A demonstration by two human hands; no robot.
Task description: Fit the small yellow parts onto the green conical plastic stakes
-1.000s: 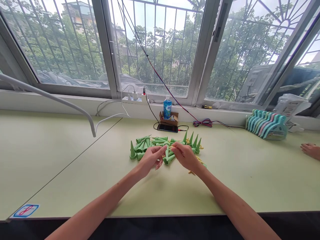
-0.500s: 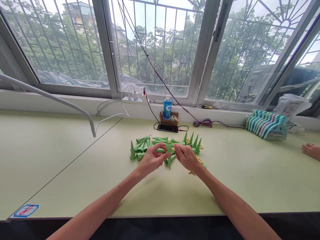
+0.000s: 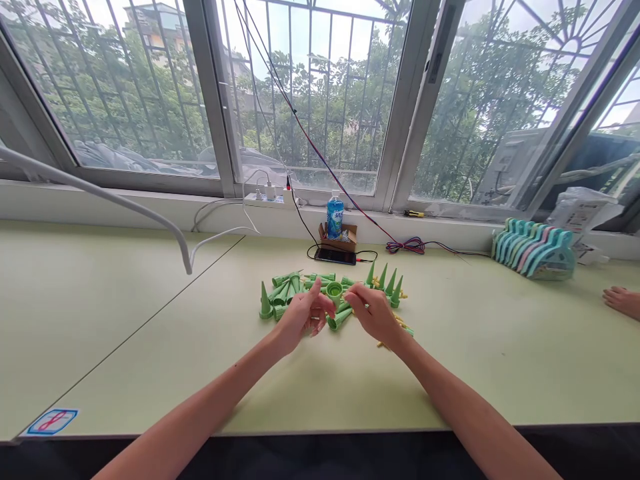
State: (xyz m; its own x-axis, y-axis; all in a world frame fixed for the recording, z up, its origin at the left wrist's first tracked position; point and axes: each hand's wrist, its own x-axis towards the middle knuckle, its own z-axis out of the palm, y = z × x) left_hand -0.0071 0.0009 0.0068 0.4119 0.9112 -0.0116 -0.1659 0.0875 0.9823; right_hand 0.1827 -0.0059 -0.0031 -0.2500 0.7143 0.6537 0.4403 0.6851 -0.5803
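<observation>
Pale green table [image 3: 280, 393] under barred windows [image 3: 310, 100], clutter packed around the grip. Left hand [image 3: 304, 317] has a green cone [image 3: 335, 293] against its fingers, mouth up toward the camera, thumb raised and apparently off it. Right hand [image 3: 373, 313] is curled just right of the rim; can't tell if anything's between its fingertips.

Risks, my read: left hold looks light with the thumb away, so a sideways push from the right could tilt or drop the cone. Dropped, it would mix with the loose cones [image 3: 283, 291] under and left of the grip. Upright cones [image 3: 391, 283] beyond the right hand could topple if knuckles clip them. Yellow pieces [image 3: 401, 323] beside the right wrist: a dragging forearm would scatter them.
</observation>
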